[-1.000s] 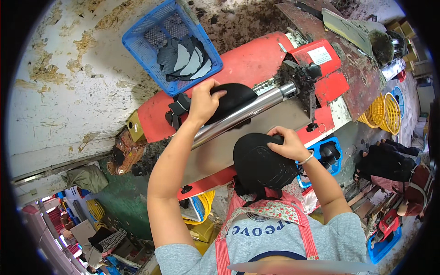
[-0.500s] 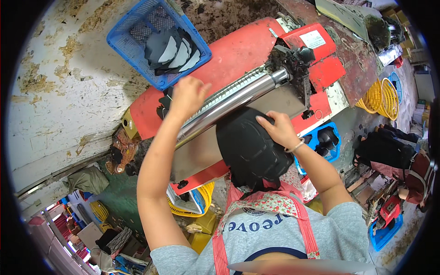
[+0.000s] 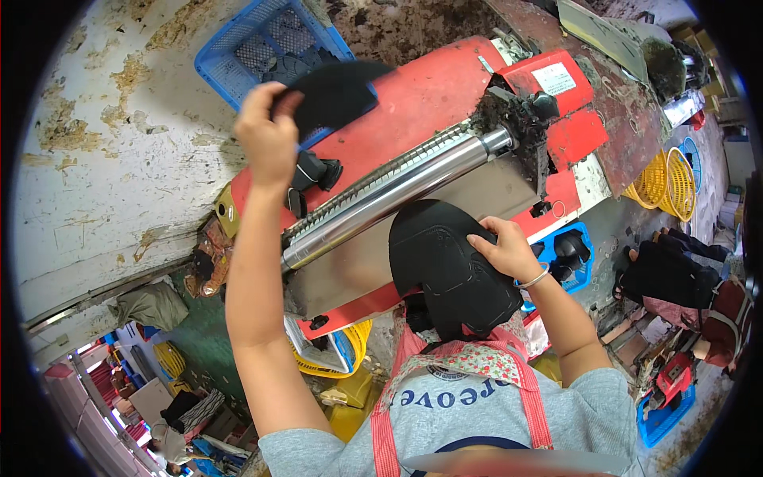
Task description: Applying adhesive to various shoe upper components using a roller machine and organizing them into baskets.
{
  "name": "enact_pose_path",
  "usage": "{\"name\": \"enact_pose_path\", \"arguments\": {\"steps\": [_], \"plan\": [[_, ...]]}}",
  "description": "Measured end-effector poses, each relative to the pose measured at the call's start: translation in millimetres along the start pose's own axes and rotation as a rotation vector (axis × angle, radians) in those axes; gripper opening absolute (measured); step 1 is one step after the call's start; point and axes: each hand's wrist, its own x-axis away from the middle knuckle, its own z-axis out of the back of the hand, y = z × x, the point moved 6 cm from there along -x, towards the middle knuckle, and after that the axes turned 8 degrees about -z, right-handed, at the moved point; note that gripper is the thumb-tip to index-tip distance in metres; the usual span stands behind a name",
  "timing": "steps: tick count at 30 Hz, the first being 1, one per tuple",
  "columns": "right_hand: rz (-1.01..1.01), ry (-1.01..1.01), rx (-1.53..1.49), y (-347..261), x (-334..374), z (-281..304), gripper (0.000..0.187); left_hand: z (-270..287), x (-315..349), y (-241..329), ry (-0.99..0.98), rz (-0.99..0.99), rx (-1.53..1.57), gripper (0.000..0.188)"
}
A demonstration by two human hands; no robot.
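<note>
Your left hand, grip closed on a black cut piece, has risen from the steel roller to the blue basket, so that piece looks finished, while your right hand pinches the black stack below the roller.
</note>
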Motion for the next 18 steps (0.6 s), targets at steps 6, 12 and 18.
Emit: {"name": "enact_pose_path", "arguments": {"steps": [6,12,18], "plan": [[0.058,0.080,0.117,-2,-9,1,0.032,-34,11,-18,-0.359,-0.210,-0.363,0.040],[-0.049,0.077,0.032,-10,-15,-4,0.031,-101,130,-1,-0.846,0.351,0.154,0.034],[-0.029,-0.100,-0.117,15,-5,-4,0.032,-51,63,14,-0.351,0.181,0.142,0.021]]}}
